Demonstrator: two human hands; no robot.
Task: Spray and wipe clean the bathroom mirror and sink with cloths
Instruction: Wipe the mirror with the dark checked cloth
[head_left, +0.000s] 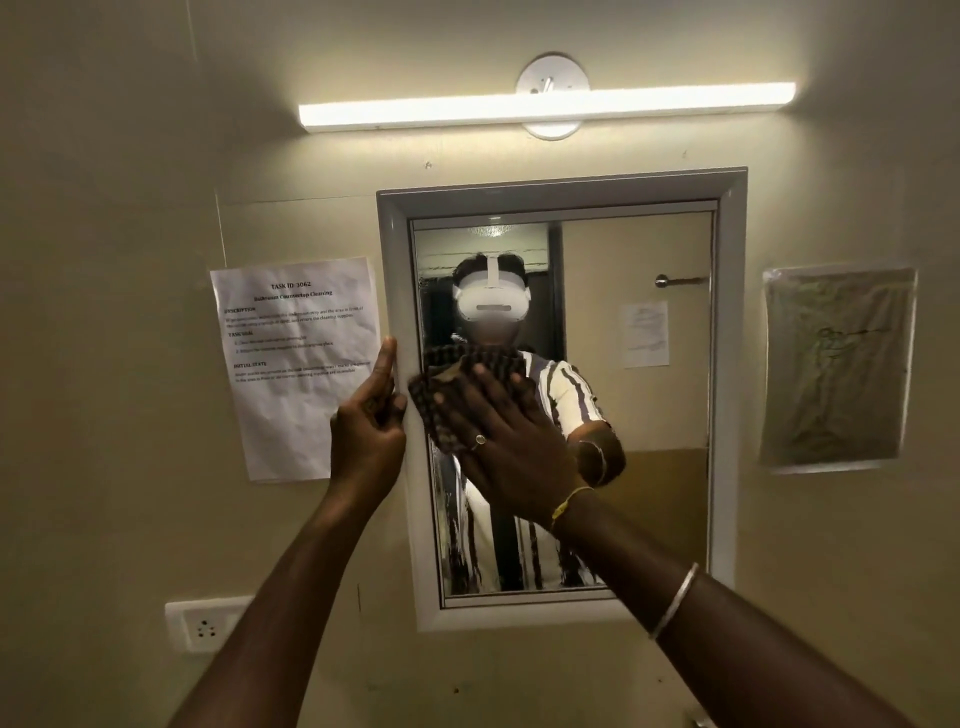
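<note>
My right hand (498, 441) lies flat with its fingers spread and straight, pressing a dark checked cloth (431, 415) against the glass of the mirror (639, 415). The cloth is bunched under my palm and sticks out past my fingertips, up and to the left. It sits left of centre, near the left side of the glass, about halfway up.

My left hand (369, 431) is at the left side of the white frame (730, 395). The thumb points up along the frame's edge and the other fingers are curled in against it. I take that as a steadying hold. I cannot see whether the fingers wrap behind the edge.

I judge this to be the wiping step on the mirror. Pale streaks run down the lower left of the glass below my hand, so that patch looks wet or smeared and still needs a pass. The right half of the glass looks cleaner, though the low light makes that hard to judge.

Next I would keep the palm flat and carry the cloth down through the streaks, overlapping each pass and running into the corners where the glass meets the frame. The pressure should stay even so the cloth does not fold out from under my fingers.

The sink is out of view below, and so is any spray bottle, so I cannot tell how that part stands. A printed sheet (298, 364) is taped to the wall just beside my left hand, and I should keep moisture off it. A lit bar lamp (545, 106) hangs above the mirror.
</note>
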